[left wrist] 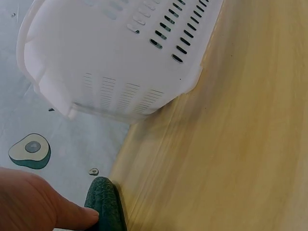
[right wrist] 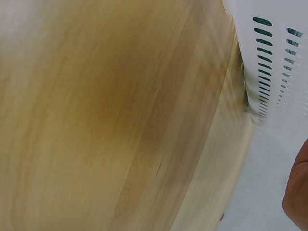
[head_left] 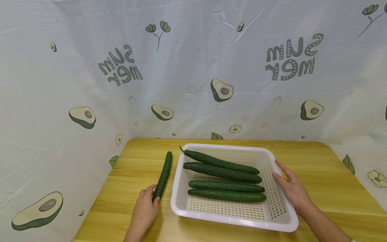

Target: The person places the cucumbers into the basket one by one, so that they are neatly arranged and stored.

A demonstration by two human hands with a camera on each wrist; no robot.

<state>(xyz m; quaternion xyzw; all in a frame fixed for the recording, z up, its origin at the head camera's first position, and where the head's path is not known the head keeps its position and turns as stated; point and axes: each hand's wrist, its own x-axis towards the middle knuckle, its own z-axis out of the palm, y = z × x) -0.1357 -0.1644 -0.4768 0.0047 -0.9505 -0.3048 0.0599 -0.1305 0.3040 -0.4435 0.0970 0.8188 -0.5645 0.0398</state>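
A dark green cucumber (head_left: pixel 164 174) lies on the table left of a white plastic basket (head_left: pixel 223 220), its far end pointing away. My left hand (head_left: pixel 145 208) holds its near end between thumb and fingers; in the left wrist view the thumb (left wrist: pixel 77 216) presses on the cucumber (left wrist: pixel 103 207). Inside the basket several more cucumbers (head_left: pixel 226 186) lie side by side, roughly crosswise. The thin stem of the farthest one (head_left: pixel 220 162) reaches over the left rim. At the basket's right side my right hand (head_left: pixel 293 190) grips the rim, thumb over the edge.
The wooden table (head_left: pixel 326 188) extends on both sides of the basket. Behind and beside it hangs a pale curtain (head_left: pixel 187 67) printed with avocados, flowers and lettering. Slotted basket walls (right wrist: pixel 279 72) stand close to the wood in the right wrist view.
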